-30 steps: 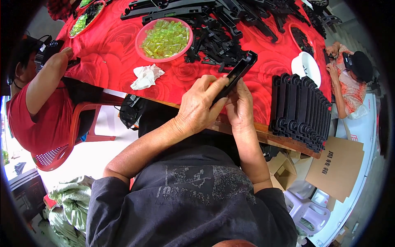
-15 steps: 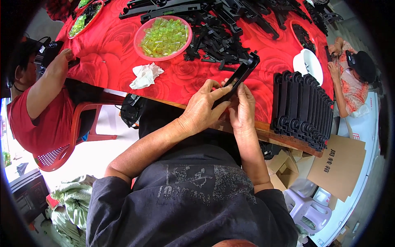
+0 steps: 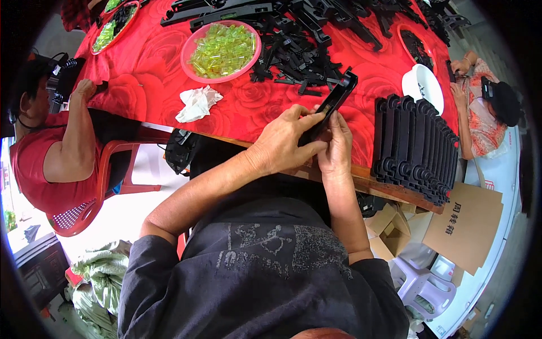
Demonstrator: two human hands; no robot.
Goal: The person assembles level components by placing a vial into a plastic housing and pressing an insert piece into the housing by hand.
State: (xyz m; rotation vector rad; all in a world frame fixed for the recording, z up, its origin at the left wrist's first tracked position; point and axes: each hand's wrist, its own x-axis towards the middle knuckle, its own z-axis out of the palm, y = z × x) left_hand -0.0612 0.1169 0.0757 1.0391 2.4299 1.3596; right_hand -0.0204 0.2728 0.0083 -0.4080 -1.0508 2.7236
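Left hand: the left hand [image 3: 282,140] is curled around the near part of the black bar [image 3: 342,91], fingers at its open channel, thumb reaching toward the other hand.
Right hand: the right hand [image 3: 336,151] is partly closed, gripping the same bar from its right side, fingertips against it.
Black bar: held slanted at the table's near edge, far end pointing up and right; the hands hide its near end, so what the left fingertips touch inside cannot be told.
Pink bowl: the pink bowl [image 3: 219,80], beyond the hands to the left, is full of yellow-green clear pieces [image 3: 222,50].
Tissue: a crumpled white tissue [image 3: 197,104] lies just below that bowl.
Small black parts: a loose heap [image 3: 291,61] lies just beyond the bar.
Stacked bars: a row of black bars [image 3: 415,150] stands to the right, near the white bowl [image 3: 433,93].
Tablecloth: red, rose-patterned cloth [image 3: 144,73] lies under everything.
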